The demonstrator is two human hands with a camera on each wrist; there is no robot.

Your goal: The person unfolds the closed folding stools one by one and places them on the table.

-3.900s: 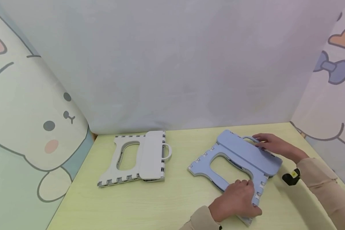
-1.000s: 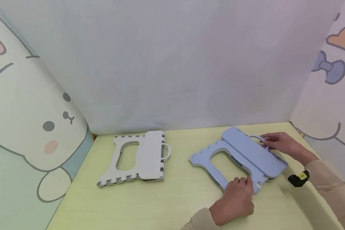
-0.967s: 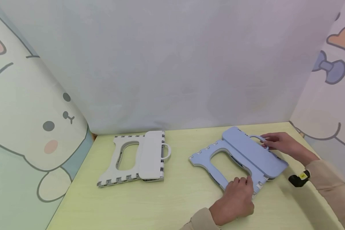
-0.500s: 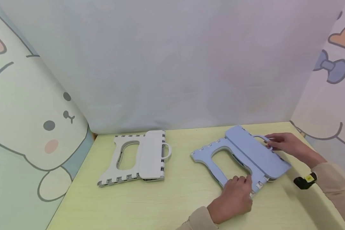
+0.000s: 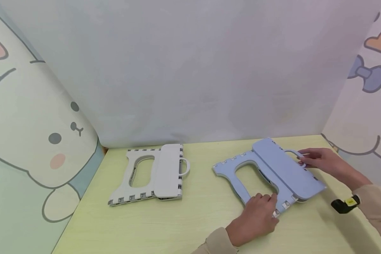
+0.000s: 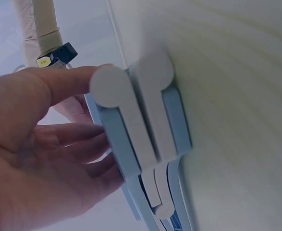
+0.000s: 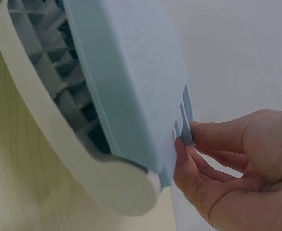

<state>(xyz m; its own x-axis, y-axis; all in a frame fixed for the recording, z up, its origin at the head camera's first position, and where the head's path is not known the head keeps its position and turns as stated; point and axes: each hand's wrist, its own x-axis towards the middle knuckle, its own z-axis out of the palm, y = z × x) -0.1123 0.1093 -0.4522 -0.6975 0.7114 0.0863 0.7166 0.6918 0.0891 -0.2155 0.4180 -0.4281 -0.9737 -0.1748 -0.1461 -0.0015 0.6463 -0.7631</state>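
A light-blue folding stool (image 5: 285,169) lies folded and slantwise at the right of the table. My left hand (image 5: 257,218) grips its near leg end, fingers curled over the edge of the cut-out and thumb at the outer end. In the left wrist view, that hand's fingers and thumb (image 6: 83,77) lie along the stool's blue side, beside its white hinge pieces (image 6: 141,106). At the far right my right hand (image 5: 328,162) pinches the blue loop handle (image 5: 292,151) between thumb and fingers. The right wrist view shows a ribbed gap between the blue top and a white panel (image 7: 49,125).
A white folding stool (image 5: 168,171) lies folded on the left half of the pale yellow table (image 5: 165,225), its loop handle towards the blue one. A plain whitish backdrop (image 5: 203,70) rises behind. Cartoon-printed panels (image 5: 22,141) flank both sides.
The blue stool has slid to the right and slightly away, turning a little. Both hands have moved along with it, the right hand farther right. The white stool stays put.
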